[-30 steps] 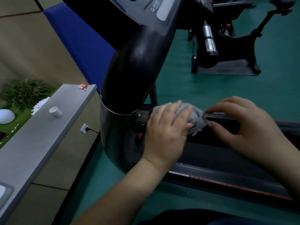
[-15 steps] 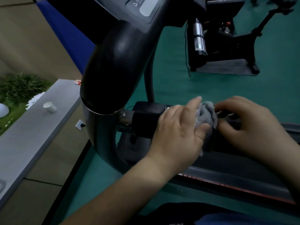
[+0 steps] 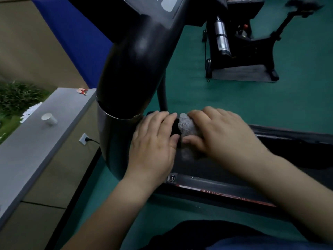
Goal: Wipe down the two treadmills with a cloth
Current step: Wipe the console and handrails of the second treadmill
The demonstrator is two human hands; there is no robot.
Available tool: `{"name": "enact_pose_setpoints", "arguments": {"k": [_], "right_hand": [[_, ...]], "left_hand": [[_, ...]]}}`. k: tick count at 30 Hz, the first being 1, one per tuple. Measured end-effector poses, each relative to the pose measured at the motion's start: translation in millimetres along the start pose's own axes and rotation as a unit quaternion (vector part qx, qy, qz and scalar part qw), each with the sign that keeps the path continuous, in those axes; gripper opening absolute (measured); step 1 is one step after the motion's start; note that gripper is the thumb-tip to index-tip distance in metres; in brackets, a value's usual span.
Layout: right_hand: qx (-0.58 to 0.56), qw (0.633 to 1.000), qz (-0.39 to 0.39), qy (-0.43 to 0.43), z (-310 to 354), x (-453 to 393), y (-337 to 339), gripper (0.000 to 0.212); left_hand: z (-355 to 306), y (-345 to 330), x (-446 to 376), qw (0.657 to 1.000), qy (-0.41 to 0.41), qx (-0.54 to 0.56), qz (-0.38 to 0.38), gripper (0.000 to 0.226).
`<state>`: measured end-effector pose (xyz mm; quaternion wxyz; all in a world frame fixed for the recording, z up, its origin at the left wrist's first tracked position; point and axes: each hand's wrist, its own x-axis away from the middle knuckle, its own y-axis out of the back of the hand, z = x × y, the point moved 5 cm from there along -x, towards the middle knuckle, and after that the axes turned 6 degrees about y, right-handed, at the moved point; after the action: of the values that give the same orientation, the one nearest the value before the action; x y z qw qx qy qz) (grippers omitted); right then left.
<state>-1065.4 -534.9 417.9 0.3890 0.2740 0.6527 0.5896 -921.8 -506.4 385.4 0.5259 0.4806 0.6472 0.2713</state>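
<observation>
- While the right hand (image 3: 223, 136) has its fingers and thumb curled round the fuzzy grey bunched-up cloth (image 3: 186, 124), it presses that wad onto the dark housing at the base of the glossy black treadmill (image 3: 129, 69) (looks like mid-wipe to me).
- Left hand (image 3: 153, 139) lies flat just beside it, fingers straight and close together on the same dark part, holding nothing. My guess is it's bracing there for steadiness.
- Cloth sits between the two hands, touching the right one's fingertips and thumb; it looks soft and nubby, so it should squish into the curves.
- Treadmill upright is smooth, rounded and shiny, with a thin metal band lower down; the side rail (image 3: 225, 193) has red markings.
- Further out: a grey ledge (image 3: 36, 150) with a small white paper cup (image 3: 49, 119), and teal floor (image 3: 234, 101).
</observation>
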Motion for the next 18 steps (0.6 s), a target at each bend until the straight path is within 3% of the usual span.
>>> {"name": "enact_pose_setpoints", "arguments": {"k": [3, 7, 11, 14, 18], "right_hand": [[-0.035, 0.999, -0.008, 0.001, -32, 26, 8, 0.062], [-0.032, 0.997, -0.027, -0.070, -60, 67, 21, 0.054], [0.024, 0.993, -0.077, -0.090, -20, 35, 6, 0.055], [0.047, 0.991, -0.115, -0.055, 15, 7, -10, 0.059], [0.057, 0.984, -0.166, -0.038, -9, 40, -12, 0.051]], "left_hand": [[0, -1, 0, 1.000, -0.006, 0.004, -0.018, 0.047], [-1, -4, -1, 0.999, -0.021, -0.007, -0.044, 0.044], [-1, -5, -1, 0.999, -0.018, 0.002, -0.048, 0.044], [0, -4, -1, 0.998, -0.023, 0.004, -0.051, 0.045], [1, -5, -1, 0.998, -0.030, 0.010, -0.055, 0.043]]}}
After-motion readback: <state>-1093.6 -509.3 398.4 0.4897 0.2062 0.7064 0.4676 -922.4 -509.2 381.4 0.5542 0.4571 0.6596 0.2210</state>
